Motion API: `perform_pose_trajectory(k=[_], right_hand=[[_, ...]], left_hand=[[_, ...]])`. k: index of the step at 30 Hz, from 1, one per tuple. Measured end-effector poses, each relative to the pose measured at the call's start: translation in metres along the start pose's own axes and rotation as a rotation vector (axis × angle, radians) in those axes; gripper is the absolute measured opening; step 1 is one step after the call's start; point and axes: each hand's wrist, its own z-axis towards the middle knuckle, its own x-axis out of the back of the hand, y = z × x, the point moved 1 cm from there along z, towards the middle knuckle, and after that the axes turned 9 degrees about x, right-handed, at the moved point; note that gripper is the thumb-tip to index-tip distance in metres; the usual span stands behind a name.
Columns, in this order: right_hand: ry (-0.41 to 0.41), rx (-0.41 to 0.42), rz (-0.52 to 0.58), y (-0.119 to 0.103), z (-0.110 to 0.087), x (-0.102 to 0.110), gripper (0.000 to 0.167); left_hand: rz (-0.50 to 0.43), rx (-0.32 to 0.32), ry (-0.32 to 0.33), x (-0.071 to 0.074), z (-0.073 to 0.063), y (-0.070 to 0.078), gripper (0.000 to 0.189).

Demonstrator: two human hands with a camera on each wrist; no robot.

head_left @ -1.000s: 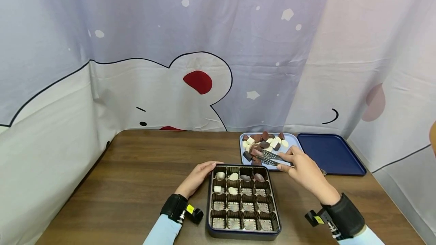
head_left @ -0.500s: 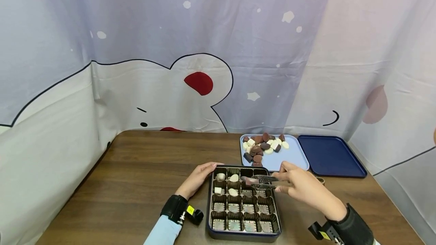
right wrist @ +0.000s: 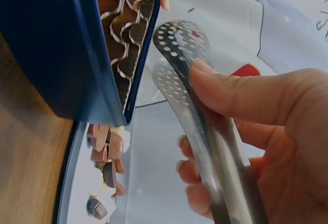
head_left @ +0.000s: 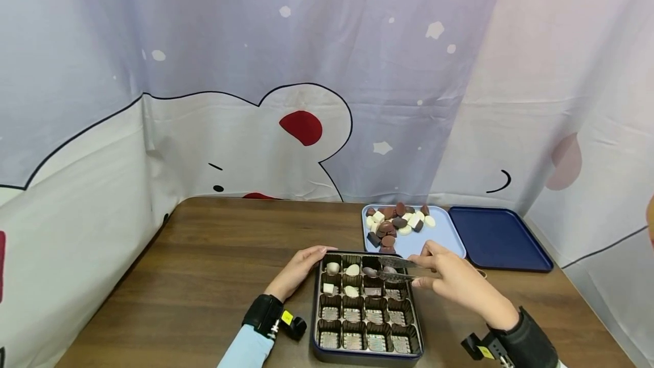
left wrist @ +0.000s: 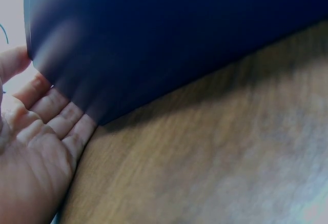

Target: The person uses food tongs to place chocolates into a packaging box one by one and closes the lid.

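My right hand (head_left: 449, 280) grips a pair of metal tongs (right wrist: 205, 131) with perforated tips, thumb on one arm and fingers behind the other. Over the far right part of a divided dark blue box (head_left: 367, 322), the tong tips stand apart, nothing between them. Chocolates occupy the far row, among them a white one (head_left: 352, 270) and a greyish one (head_left: 370, 272), and part of the second row. A pinkish-brown chocolate (head_left: 373, 292) lies in that row's third compartment. My left hand (head_left: 295, 271) rests fairly straight fingers at the box's far left corner, thumb at the rim.
Behind the box stands a light blue tray (head_left: 444, 237) bearing a pile of brown, white and dark chocolates (head_left: 387, 228). A dark blue tray (head_left: 501, 237) lies to its right. The wooden table (head_left: 245, 226) ends at a printed curtain (head_left: 245, 146).
My right hand has carried a pinkish-brown chocolate in the tongs from the light tray to the box. The tongs have parted and released it into the second row. The left hand stays put.
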Motion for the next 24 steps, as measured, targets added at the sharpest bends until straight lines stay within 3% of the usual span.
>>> perform_pose_trajectory(k=[8, 15, 24], right_hand=[[0.084, -0.105, -0.069, 0.020, 0.006, 0.013, 0.050], [0.059, -0.166, -0.060, 0.039, 0.011, 0.023, 0.052], [-0.018, -0.235, -0.067, 0.070, 0.020, -0.009, 0.051]], left_hand=[[-0.010, 0.013, -0.001, 0.000, 0.000, -0.001, 0.043], [-0.018, 0.012, -0.004, 0.000, 0.000, -0.001, 0.043], [0.004, 0.004, 0.002, -0.001, 0.001, 0.001, 0.042]])
